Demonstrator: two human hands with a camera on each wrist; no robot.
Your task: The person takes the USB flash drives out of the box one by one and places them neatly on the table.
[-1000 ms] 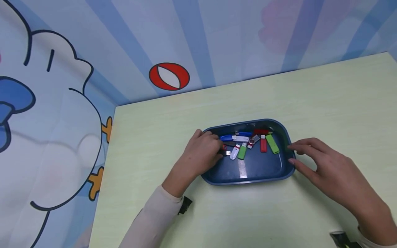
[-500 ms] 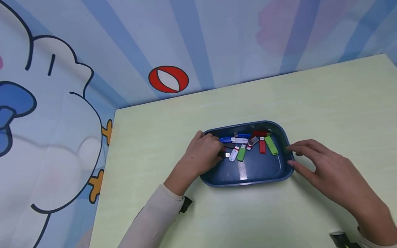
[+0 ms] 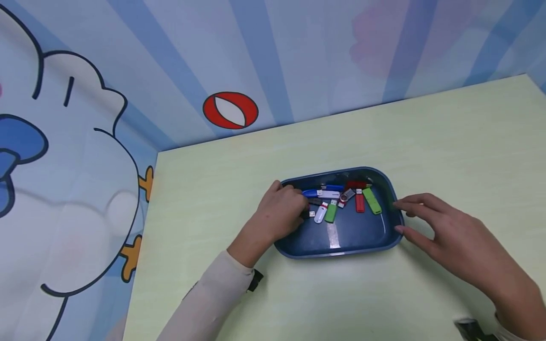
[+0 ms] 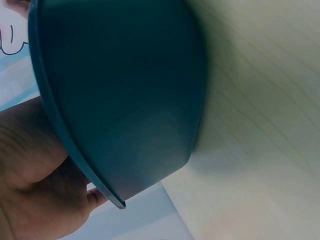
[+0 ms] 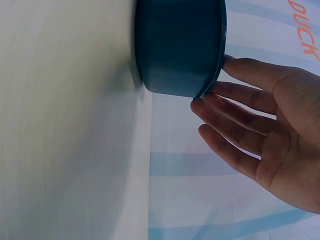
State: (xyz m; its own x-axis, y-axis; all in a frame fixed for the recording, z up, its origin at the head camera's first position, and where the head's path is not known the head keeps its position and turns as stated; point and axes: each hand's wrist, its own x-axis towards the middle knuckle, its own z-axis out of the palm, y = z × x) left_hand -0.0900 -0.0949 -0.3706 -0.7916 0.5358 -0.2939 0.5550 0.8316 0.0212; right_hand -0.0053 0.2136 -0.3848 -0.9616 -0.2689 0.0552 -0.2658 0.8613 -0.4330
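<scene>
A dark blue tray (image 3: 362,237) holds several USB sticks of different colours. My left hand (image 3: 273,213) reaches over its left end, fingers bent down inside and their tips hidden. Beside that thumb, the metal plug of a black USB stick (image 3: 312,214) shows; I cannot tell whether the hand grips it. Closest to it otherwise are a white USB stick (image 3: 321,213) and a green one. In the left wrist view the left hand (image 4: 45,195) lies behind the tray's rim. My right hand (image 3: 448,237) has loosely bent, spread fingers, their tips at the tray's right rim.
Red USB sticks (image 3: 360,202), a bright green USB stick (image 3: 372,201) and blue and white ones lie along the tray's far side. The pale table (image 3: 204,199) meets a cartoon-printed wall (image 3: 298,57) at the back and left.
The head view has shifted slightly, so everything sits a little lower in it. The left hand has edged slightly right over the black USB stick; the right hand stays at the rim.
</scene>
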